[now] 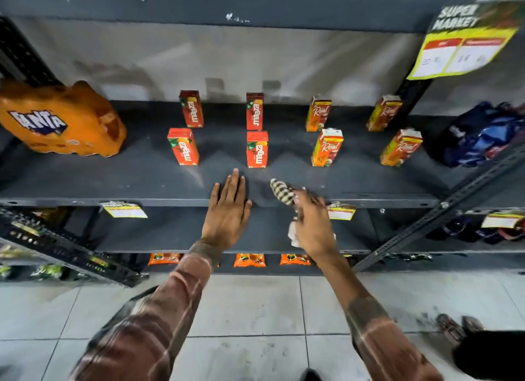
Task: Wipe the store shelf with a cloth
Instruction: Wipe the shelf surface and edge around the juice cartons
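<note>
The dark grey metal shelf (pixel 113 179) runs across the middle of the head view. My left hand (pixel 228 210) lies flat and open on its front edge, fingers pointing inward. Just to the right, my right hand (pixel 314 224) grips a checked cloth (pixel 281 191); one end of the cloth sticks up over the shelf's front lip and a white end hangs below the hand. Two rows of small juice cartons stand behind the hands: red Maaza cartons (pixel 257 149) in the centre and orange Real cartons (pixel 326 147) to the right.
An orange Fanta bottle pack (pixel 59 122) lies at the shelf's left end, and a blue pack (pixel 483 133) sits at the right. A slanted metal upright (pixel 443 207) crosses at right. A yellow supermarket sign (pixel 463 42) hangs from the shelf above. Lower shelves and tiled floor lie below.
</note>
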